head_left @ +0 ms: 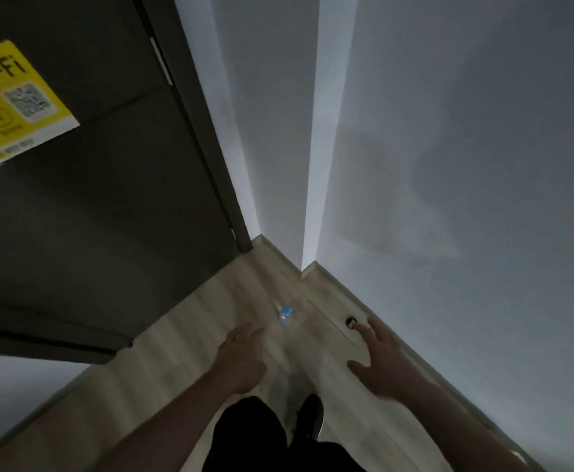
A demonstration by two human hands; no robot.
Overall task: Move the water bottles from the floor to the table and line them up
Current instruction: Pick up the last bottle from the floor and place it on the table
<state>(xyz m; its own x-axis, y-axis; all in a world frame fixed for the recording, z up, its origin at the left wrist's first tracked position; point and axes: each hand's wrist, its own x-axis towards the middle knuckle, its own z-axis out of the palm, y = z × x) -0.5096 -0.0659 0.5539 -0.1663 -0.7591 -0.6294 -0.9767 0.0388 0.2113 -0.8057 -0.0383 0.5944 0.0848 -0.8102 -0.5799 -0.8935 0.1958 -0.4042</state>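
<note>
Nearest us, our left hand point(241, 359) and right hand point(379, 361) hang apart over the wood floor point(190, 338), fingers loose and empty. Just beyond them stands one water bottle point(286, 314), blue-capped, upright. We judge it light, slick, best gripped mid-body. The dark door point(101, 212) left and wall point(466, 165) right narrow our reach.

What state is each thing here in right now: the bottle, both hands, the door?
Water bottle: upright on the floor, blue cap on, untouched.
Left hand: open, reaching toward the bottle, holding nothing.
Right hand: open, fingers spread, holding nothing.
Dark door: open or shut, cannot tell.
</note>
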